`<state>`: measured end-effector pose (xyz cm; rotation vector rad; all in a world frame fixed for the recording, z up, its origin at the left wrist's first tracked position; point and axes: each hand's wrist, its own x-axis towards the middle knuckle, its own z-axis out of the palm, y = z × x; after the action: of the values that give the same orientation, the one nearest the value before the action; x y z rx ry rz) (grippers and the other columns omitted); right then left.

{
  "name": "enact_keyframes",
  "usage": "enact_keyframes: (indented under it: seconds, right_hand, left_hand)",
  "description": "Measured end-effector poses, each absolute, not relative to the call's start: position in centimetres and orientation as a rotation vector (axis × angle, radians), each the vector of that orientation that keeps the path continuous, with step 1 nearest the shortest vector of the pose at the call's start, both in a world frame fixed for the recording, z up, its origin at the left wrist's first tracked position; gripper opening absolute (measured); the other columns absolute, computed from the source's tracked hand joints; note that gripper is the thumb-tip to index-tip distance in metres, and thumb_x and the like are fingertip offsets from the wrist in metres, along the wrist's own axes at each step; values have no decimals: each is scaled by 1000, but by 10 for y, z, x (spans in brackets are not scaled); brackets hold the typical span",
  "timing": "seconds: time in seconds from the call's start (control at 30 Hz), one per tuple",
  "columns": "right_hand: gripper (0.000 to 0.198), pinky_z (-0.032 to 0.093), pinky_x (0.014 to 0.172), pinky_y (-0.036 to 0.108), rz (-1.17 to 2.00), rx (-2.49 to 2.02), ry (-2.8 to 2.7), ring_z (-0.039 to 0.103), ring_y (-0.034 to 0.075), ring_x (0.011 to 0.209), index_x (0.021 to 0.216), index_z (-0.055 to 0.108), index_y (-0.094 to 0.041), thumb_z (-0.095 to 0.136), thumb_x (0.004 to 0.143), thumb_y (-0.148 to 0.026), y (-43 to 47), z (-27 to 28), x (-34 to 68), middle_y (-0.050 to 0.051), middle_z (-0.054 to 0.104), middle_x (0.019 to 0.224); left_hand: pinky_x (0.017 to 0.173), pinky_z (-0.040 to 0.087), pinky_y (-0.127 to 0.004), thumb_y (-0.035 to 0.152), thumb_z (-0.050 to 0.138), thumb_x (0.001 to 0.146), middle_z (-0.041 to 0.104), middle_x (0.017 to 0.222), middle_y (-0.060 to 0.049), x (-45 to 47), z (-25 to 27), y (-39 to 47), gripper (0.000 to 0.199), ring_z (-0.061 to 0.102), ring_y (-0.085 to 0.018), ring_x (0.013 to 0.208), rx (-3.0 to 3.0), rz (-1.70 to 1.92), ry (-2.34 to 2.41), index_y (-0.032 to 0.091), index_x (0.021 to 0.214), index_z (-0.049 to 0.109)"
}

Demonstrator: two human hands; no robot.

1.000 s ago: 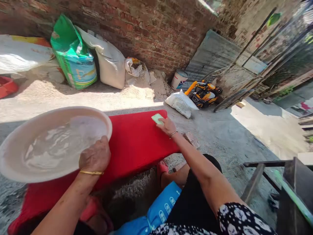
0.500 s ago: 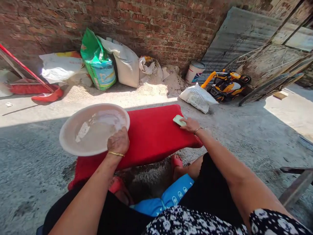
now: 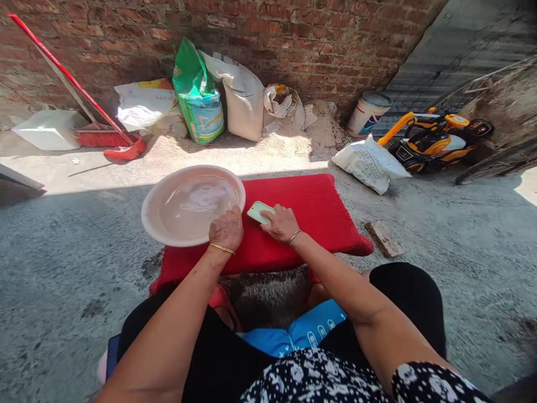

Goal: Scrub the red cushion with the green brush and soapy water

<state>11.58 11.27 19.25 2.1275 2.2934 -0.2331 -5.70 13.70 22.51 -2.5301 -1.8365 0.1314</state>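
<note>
Currently, both bare hands are occupied over a low bench covered in red fabric [image 3: 310, 207]. Left hand [image 3: 226, 228]: fingers curled closed over the near right rim of a round, pale pinkish-white basin [image 3: 151, 217], which holds clear water [image 3: 184, 210]; a gold-coloured bracelet [image 3: 222, 248] circles the wrist. Basin sits at the bench's left end, its far left side reaching past the edge. Right hand [image 3: 280, 223]: partly closed, thumb and fingers around the near right end of a flat, pale green block with rounded corners [image 3: 258, 210]. Block lies just right of the basin, apart from it, low over the red fabric; whether its underside touches cannot be told. Right of the bench, a rough brick piece [image 3: 385, 239] lies on the grey concrete floor [image 3: 84, 246]. Beyond: a white printed sack [image 3: 369, 163] on its side, an orange-and-black toy excavator [image 3: 438, 140] just behind it, and a green-and-blue sack [image 3: 201, 112] upright near the red brick wall [image 3: 293, 33].
</note>
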Motion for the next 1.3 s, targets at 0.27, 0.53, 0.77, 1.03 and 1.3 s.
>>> enact_keyframes:
  seconds: [0.27,0.53,0.77,1.03,1.3]
  right_hand:
    - [57,39,83,36,-218,2452,1850,55,26,99,144,45,-33,43,93,-56,68,182,221,13,56,115]
    - [56,41,81,40,-69,2765,1448,57,31,99,137,54,-23,43,93,-55,9,207,296,18,58,111]
    - [52,36,84,33,-321,2128,2328,53,24,99,136,54,-29,52,90,-54,48,190,162,11,57,113]
    - [64,38,87,34,-364,1994,2336,51,26,105,142,45,-25,62,85,-49,66,194,145,12,54,121]
    - [51,38,87,36,-313,1720,2546,50,26,101,136,53,-28,58,86,-39,86,205,63,13,54,116]
  left_hand:
    - [72,49,-35,14,17,93,66,96,-19,-57,222,137,43,67,-28,92,-2531,123,-1813,10,116,53]
    - [72,49,-37,12,17,93,65,98,-20,-55,224,137,42,67,-30,92,-2539,105,-1833,9,114,52]
    - [73,49,-35,12,17,94,65,97,-19,-55,225,136,42,67,-29,93,-2547,104,-1838,9,118,52]
    - [75,49,-36,15,21,95,65,99,-16,-57,229,133,39,66,-28,95,-2604,95,-1867,10,119,51]
    - [80,48,-37,46,34,96,68,107,-12,-73,244,144,38,65,-28,99,-2763,174,-1946,19,115,53]
